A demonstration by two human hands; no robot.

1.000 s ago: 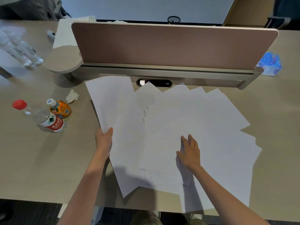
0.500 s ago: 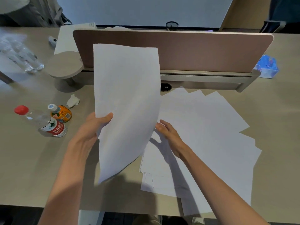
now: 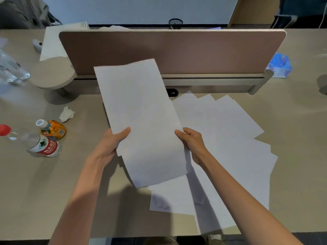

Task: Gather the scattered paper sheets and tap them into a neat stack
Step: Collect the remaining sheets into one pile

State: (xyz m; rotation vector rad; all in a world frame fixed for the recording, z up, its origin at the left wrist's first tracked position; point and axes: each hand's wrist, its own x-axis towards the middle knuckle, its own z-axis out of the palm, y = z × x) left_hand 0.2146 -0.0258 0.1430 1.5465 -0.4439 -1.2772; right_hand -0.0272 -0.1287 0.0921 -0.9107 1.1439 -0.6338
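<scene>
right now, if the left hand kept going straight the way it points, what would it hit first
Its grip is on the held white paper sheet. Beyond that, the left hand would likely meet the brown fabric desk divider, though depth is unclear.

Bare worktop [image 3: 58,191] lies open at near left; bottles [image 3: 44,144] crowd far left, divider panel [image 3: 177,52] walls the back
</scene>
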